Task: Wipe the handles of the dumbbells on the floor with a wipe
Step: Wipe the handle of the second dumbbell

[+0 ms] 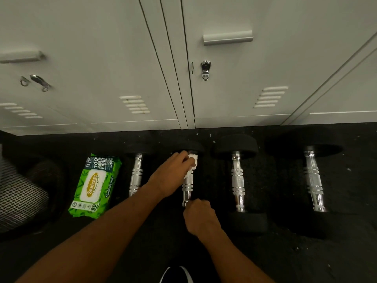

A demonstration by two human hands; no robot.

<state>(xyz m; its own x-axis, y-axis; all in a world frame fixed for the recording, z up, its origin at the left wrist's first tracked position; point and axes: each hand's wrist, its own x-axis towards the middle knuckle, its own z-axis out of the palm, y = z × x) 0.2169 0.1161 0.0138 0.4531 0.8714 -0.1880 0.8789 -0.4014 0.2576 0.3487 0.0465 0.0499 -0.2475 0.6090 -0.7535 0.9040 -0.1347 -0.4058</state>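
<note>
Several black dumbbells with chrome handles lie side by side on the dark floor. My left hand [170, 176] presses a white wipe [192, 161] around the far end of the second dumbbell's handle [187, 188]. My right hand [201, 218] is closed on the near end of that same handle and covers the near weight. The other handles lie bare: the leftmost handle [136, 176], the third handle [237, 180] and the rightmost handle [313, 178].
A green pack of wipes [94, 185] lies on the floor left of the dumbbells. White metal lockers [122, 68] stand right behind the row. A dark mesh object [20, 193] sits at the far left. A shoe tip [176, 274] shows at the bottom edge.
</note>
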